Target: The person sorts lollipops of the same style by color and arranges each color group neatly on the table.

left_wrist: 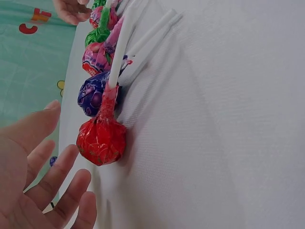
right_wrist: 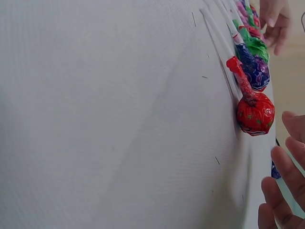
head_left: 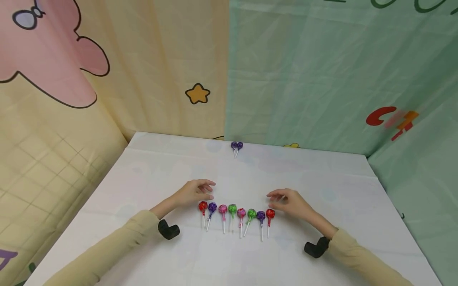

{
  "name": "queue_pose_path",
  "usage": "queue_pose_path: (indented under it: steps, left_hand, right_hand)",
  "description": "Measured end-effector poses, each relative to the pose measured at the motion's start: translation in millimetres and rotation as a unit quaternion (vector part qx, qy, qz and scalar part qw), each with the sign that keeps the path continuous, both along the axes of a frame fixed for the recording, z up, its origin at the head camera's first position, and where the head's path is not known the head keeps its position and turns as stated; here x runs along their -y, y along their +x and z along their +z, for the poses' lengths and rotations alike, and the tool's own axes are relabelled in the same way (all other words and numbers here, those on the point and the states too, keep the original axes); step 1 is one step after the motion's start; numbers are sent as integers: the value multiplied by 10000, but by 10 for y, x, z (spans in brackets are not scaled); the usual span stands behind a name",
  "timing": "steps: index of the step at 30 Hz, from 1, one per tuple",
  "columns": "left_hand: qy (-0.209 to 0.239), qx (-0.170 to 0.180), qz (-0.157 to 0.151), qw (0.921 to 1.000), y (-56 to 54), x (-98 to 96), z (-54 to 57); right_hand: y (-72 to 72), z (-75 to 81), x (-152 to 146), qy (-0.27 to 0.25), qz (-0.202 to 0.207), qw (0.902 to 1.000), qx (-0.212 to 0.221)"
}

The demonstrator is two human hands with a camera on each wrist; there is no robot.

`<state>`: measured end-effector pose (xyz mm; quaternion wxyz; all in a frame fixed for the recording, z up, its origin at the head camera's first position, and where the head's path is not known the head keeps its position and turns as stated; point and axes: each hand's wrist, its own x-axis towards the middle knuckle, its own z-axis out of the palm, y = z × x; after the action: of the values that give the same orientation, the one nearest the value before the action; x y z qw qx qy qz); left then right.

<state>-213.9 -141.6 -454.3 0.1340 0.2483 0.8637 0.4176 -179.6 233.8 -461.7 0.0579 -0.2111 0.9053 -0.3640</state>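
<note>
Several wrapped lollipops lie in a row on the white table [head_left: 200, 262], heads away from me and sticks toward me. A red lollipop [head_left: 202, 205] ends the row on the left, beside a purple one [head_left: 212, 207]; pink and green ones [head_left: 232, 208] fill the middle. Another purple lollipop [head_left: 261, 215] and a red one [head_left: 270, 213] finish the right end. My left hand [head_left: 196, 191] hovers by the left red head, fingers loosely bent, holding nothing. By the right red head is my right hand [head_left: 289, 201], likewise relaxed and holding nothing.
Two purple lollipops [head_left: 234, 145] lie together at the table's far edge, sticks crossing. Printed curtains [head_left: 161, 71] hang behind and at both sides. A black wrist device sits on each forearm, at the left [head_left: 168, 230] and right [head_left: 316, 247].
</note>
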Motion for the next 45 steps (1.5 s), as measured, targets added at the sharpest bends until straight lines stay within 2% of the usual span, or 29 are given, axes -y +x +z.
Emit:
queue_pose_path:
  steps: [4,11,18,27,31,39,45]
  left_hand:
    - [-149,-85,-146,9997,46,-9,-4]
    - [-240,-89,-202,9995,79,-20,-42]
    - [-356,8,-268,9990,92,-25,-63]
    - [-440,25,-691,9966,129,-6,-81]
    - [-470,-51,-688,9965,143,-18,-103]
    - [-660,-180,-534,9962,142,-52,-75]
    - [-781,-347,-531,9949,156,-70,-80]
  right_hand:
    - [27,8,26,-36,182,9998,-60]
    - [64,-2,99,-79,480,9987,-165]
    - [128,-43,188,-23,499,9988,-9]
    - [170,-113,221,-67,544,9985,32]
    - [170,-127,211,-42,481,9988,35]
    - [182,-119,204,-152,385,9991,133]
    - [199,-135,224,-200,333,9989,267]
